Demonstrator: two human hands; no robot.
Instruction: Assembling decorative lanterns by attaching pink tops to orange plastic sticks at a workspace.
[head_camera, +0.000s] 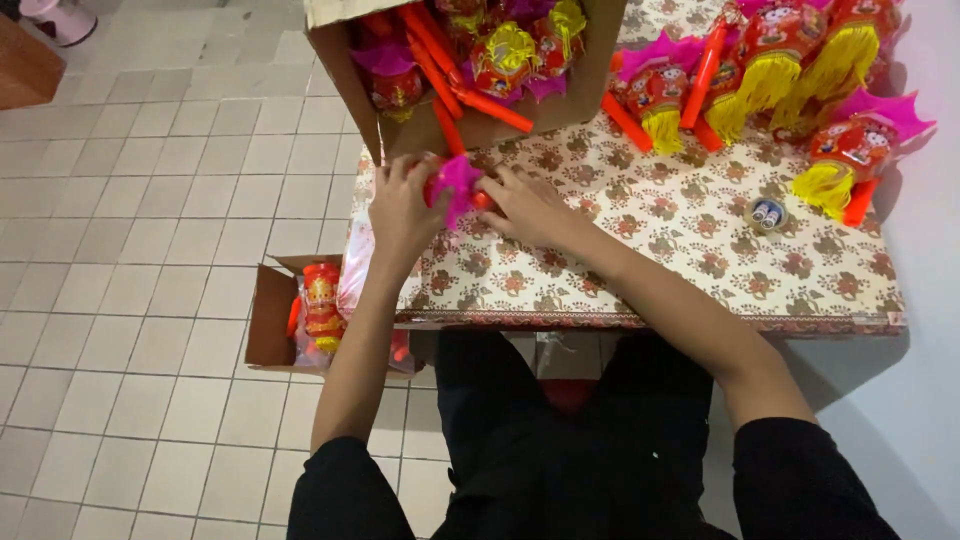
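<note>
My left hand (400, 205) and my right hand (528, 203) both grip a small red toy lantern (455, 186) with a magenta paper frill, held just above the near left part of the patterned table (690, 250). Right behind my hands stands a tilted cardboard box (345, 60) filled with more red lanterns and orange-red sticks. Most of the held lantern is hidden by my fingers.
Several finished lanterns (790, 60) with yellow tassels and magenta frills lie at the table's far right. A small round tape roll (767, 213) sits near them. On the tiled floor at the left, a low cardboard box (268, 320) holds packaged lanterns. A white wall runs along the right.
</note>
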